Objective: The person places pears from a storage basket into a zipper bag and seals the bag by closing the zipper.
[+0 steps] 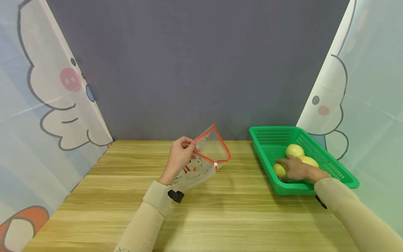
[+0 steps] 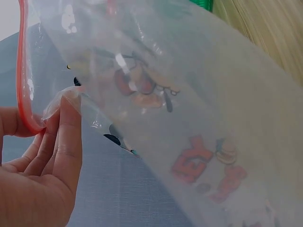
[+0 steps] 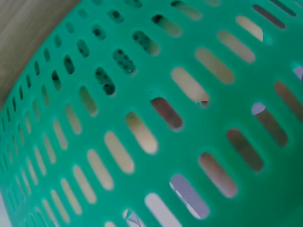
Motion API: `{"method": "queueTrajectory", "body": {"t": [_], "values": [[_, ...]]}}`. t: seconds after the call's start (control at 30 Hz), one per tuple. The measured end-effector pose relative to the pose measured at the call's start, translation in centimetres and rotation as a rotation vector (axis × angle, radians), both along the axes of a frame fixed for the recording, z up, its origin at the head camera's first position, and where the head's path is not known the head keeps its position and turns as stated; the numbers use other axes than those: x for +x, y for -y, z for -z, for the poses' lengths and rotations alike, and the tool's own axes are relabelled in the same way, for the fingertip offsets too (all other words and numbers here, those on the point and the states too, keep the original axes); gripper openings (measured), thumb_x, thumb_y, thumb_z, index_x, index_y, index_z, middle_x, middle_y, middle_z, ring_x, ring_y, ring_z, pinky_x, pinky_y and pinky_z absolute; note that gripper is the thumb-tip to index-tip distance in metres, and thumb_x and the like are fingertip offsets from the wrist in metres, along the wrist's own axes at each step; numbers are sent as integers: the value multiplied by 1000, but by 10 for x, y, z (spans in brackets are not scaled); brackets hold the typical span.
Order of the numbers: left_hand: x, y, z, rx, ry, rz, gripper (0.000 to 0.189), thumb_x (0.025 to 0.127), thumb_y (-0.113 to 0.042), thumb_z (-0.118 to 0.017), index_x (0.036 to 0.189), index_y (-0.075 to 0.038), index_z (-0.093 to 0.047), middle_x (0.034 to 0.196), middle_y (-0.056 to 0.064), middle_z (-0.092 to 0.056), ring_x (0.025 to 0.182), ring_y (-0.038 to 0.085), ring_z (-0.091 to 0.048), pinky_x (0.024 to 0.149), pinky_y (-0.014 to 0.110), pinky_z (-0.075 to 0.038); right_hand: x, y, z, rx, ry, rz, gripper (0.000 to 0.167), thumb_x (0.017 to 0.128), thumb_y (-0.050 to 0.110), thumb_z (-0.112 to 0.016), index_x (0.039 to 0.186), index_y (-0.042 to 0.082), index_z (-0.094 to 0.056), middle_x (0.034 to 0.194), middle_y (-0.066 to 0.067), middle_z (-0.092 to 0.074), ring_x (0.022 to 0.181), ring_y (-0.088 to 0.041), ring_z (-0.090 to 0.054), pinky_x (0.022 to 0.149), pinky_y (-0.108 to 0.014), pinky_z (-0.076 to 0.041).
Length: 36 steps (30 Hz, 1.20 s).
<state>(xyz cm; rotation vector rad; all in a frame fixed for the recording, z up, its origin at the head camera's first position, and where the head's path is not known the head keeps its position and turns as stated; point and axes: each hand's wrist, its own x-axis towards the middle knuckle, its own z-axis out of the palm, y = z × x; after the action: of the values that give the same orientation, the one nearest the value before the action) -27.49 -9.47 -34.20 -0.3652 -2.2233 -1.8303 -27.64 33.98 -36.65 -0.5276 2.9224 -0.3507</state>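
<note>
In the head view my left hand [image 1: 182,154] pinches the rim of a clear zip bag [image 1: 217,143] with a red edge and a white slider. The bag's mouth gapes towards the right. Close up, the left wrist view shows thumb and fingers of that hand [image 2: 52,156] on the film by the red strip, with printed cartoon figures on the bag. My right hand [image 1: 297,168] reaches into a green plastic basket [image 1: 261,150], its fingers around a round yellow-green fruit [image 1: 278,170]. In the right wrist view the basket wall [image 3: 156,85] hides most of that hand.
Two more yellow-green fruits, one [image 1: 295,150] behind the right hand and another [image 1: 310,161] beside it, lie in the basket. The wooden table [image 1: 126,210] meets a grey panel [image 1: 201,70] at the back. Cartoon-printed curtains [image 1: 37,105] hang at both sides.
</note>
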Motion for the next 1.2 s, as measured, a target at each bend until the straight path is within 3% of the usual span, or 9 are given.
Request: {"method": "queueTrajectory", "body": {"t": [0.13,0.37,0.63,0.97,1.2], "values": [[0,0,0,1,-1,4,19,105,-14,-58,109,2,-66,89,12,-73,77,23,-72,67,35,-63,-2,0,1,-31,82,4,69,82,18,-79,140,-6,-51,115,-35,-47,90,-35,-54,69,-48,-50],[-1,0,1,3,-3,9,18,104,-14,-58,109,1,-67,91,15,-73,78,22,-72,69,37,-63,-2,2,3,-65,134,-33,61,84,10,-70,138,-9,-51,109,-16,-62,86,-26,-54,66,-36,-46],[0,-1,1,6,7,7,19,104,-13,-58,110,3,-67,91,16,-73,77,24,-72,69,38,-63,-3,3,4,-76,130,23,63,83,15,-68,140,-8,-50,100,-6,-61,79,-21,-52,66,-35,-44],[0,-1,1,4,-2,2,18,104,-13,-58,109,2,-67,89,14,-73,77,25,-72,69,39,-63,-1,2,-8,-133,75,35,61,85,26,-68,136,-5,-55,106,-8,-65,85,-22,-54,68,-36,-45],[0,-1,1,3,0,-2,19,104,-13,-58,110,2,-67,91,16,-73,77,24,-72,70,40,-63,-1,3,-15,-157,45,57,61,86,28,-68,136,-4,-55,101,-8,-64,81,-20,-55,66,-34,-45]]}}
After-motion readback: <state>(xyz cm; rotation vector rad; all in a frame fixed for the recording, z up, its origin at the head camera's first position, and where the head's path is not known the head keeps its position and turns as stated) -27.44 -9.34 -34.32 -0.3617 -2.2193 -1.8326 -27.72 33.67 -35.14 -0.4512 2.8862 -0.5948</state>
